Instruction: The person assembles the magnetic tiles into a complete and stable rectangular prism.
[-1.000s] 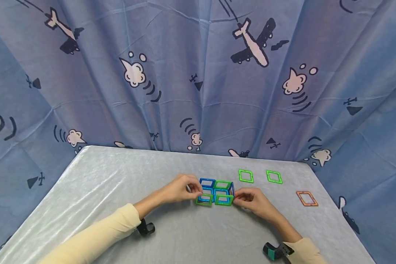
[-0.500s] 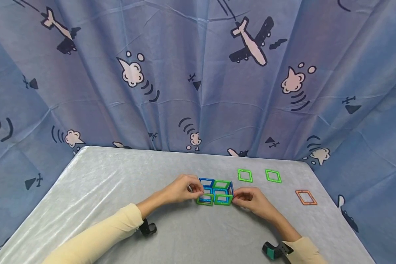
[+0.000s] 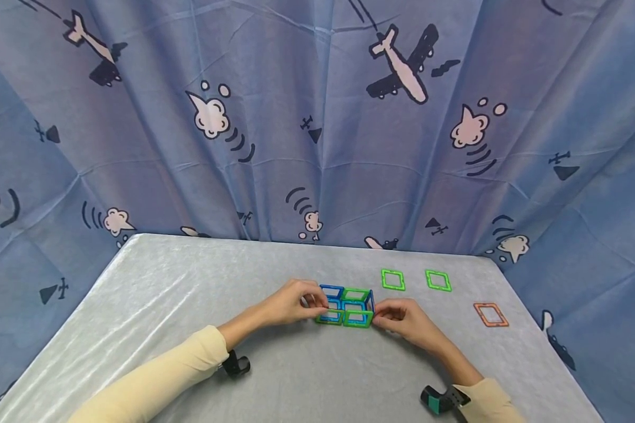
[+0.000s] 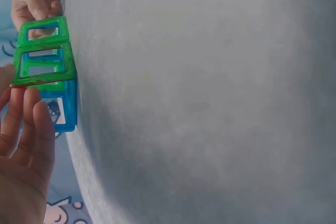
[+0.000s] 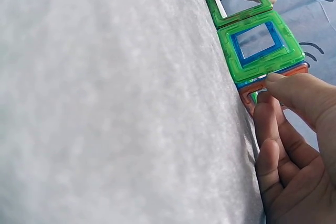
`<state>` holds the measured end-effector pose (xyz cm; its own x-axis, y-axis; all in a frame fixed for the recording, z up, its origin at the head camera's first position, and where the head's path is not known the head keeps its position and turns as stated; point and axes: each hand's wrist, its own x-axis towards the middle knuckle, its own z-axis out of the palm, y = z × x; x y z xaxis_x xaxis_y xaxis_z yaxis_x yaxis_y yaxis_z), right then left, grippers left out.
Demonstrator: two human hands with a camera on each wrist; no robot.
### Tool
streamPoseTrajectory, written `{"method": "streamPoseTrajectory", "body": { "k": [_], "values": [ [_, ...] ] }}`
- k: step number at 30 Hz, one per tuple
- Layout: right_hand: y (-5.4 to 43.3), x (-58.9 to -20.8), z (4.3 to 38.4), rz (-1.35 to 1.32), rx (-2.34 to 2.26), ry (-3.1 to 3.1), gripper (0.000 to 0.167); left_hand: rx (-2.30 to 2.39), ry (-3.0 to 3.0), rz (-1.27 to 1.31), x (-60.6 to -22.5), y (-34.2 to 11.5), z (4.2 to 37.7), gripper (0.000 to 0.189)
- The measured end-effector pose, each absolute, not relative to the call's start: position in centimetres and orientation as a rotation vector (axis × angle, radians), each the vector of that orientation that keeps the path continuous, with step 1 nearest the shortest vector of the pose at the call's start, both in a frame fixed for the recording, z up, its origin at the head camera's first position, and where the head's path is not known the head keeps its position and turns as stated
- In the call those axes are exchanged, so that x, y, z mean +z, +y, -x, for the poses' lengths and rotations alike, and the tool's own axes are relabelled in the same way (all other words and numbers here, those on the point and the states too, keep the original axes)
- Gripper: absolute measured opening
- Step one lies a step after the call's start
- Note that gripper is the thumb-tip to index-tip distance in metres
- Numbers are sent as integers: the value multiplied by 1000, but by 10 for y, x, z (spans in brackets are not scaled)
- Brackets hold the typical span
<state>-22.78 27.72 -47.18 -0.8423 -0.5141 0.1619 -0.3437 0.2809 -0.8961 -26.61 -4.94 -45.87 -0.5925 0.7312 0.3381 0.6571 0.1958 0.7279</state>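
Observation:
A two-cube block of blue and green magnetic tiles (image 3: 357,326) stands on the table between my hands. Its front bears two green square tiles side by side. My left hand (image 3: 298,302) pinches the outer edge of the left green tile (image 4: 70,64) between thumb and fingertips; that tile stands slightly out of line with its neighbour in the left wrist view. At the opposite end my right hand (image 3: 407,320) grips the block's side, its thumb near the right green tile (image 5: 257,68) and fingers against an orange tile (image 5: 247,94). My fingers hide part of both ends.
Two loose green square tiles (image 3: 393,288) (image 3: 438,288) lie behind the block to the right. Further right is a loose orange square tile (image 3: 491,325). A grey cloth covers the table (image 3: 217,270), and a blue printed curtain (image 3: 275,117) hangs behind its far edge.
The left green tile has swung up and slightly right, closer in line with the right one, as my left hand shifted a little rightward. My right hand has stayed nearly still.

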Motion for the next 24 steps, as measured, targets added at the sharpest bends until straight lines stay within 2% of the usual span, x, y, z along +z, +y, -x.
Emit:
{"method": "streamPoseTrajectory", "body": {
  "k": [10,24],
  "values": [
    [276,-470,228,820,-1586,2394,19,1388,2335,-1291,-460,-52,262,11],
    [276,-474,230,853,-1563,2424,17,1450,2284,-1242,-460,-50,260,9]
  ]
}}
